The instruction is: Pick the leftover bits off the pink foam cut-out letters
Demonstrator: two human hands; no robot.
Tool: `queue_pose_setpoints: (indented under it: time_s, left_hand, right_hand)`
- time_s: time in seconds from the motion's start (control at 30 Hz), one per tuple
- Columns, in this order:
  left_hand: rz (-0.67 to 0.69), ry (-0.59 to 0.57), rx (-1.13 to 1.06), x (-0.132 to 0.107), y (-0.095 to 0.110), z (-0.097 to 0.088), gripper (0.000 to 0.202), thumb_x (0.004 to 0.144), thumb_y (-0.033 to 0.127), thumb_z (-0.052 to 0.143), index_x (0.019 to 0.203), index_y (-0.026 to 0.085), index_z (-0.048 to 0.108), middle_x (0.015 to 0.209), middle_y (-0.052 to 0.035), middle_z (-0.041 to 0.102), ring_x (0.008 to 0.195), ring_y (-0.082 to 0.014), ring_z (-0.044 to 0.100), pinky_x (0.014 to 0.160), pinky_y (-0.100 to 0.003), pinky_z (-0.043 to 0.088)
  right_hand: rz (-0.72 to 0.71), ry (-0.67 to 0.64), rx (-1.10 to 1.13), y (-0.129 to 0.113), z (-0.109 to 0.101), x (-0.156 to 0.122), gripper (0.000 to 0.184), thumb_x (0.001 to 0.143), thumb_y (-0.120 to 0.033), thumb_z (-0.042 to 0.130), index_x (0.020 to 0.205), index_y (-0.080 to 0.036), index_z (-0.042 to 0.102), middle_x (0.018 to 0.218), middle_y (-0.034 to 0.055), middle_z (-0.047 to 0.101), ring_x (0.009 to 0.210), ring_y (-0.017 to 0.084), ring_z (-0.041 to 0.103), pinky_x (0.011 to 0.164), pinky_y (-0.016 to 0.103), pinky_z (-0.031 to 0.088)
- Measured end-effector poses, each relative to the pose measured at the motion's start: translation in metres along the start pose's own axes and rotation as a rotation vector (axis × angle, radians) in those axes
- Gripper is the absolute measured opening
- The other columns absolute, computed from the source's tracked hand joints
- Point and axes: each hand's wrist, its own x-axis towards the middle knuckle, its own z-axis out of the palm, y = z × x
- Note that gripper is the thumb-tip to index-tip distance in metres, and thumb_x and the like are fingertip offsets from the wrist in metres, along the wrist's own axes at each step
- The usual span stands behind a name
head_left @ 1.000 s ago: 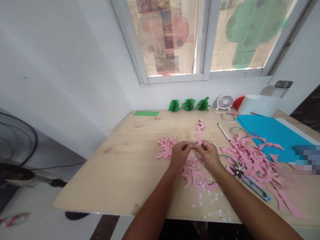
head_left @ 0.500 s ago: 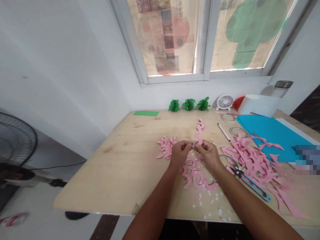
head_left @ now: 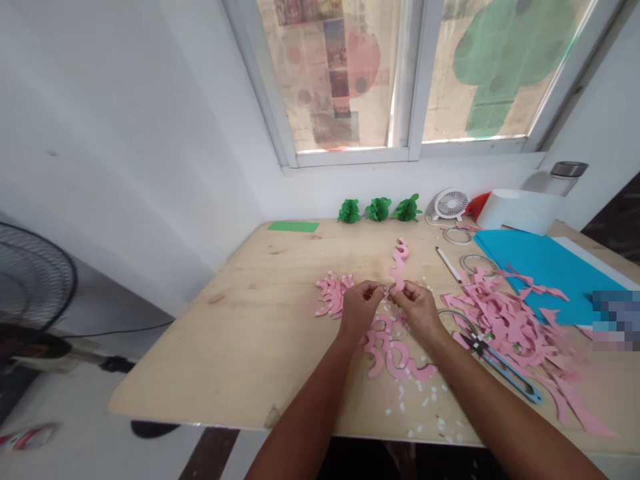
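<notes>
Both of my hands meet above the middle of the wooden table [head_left: 260, 347]. My right hand [head_left: 419, 308] pinches the lower end of a wavy pink paper strip [head_left: 399, 261] that rises away from me. Fingertip to fingertip with it, my left hand [head_left: 361, 305] is closed in a pinch; what it holds is too small to make out. Curved pink cut-outs [head_left: 390, 353] lie under my hands, and a small pile of pink pieces [head_left: 331, 296] sits just left of them.
Right of my hands lie blue-handled scissors [head_left: 500, 363], a heap of pink offcuts [head_left: 510, 320], blue paper [head_left: 545, 267] and a white pen [head_left: 448, 264]. At the back stand three green paper balls [head_left: 378, 209], a small white fan [head_left: 450, 203] and a green card [head_left: 293, 227]. White scraps [head_left: 420, 407] dot the front edge.
</notes>
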Motion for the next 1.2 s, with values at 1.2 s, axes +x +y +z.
queue_pose_setpoints:
  time_s: [1.2]
  left_hand:
    - [-0.058, -0.008, -0.215, 0.005, 0.003, -0.010, 0.013, 0.068, 0.026, 0.061, 0.065, 0.013, 0.063, 0.058, 0.0010, 0.059, 0.056, -0.0093, 0.052, 0.055, -0.021, 0.040]
  right_hand:
    - [0.123, -0.234, 0.014, -0.001, 0.003, -0.005, 0.032, 0.074, -0.045, 0.059, 0.062, -0.016, 0.059, 0.050, -0.0031, 0.052, 0.043, 0.008, 0.039, 0.044, 0.022, 0.026]
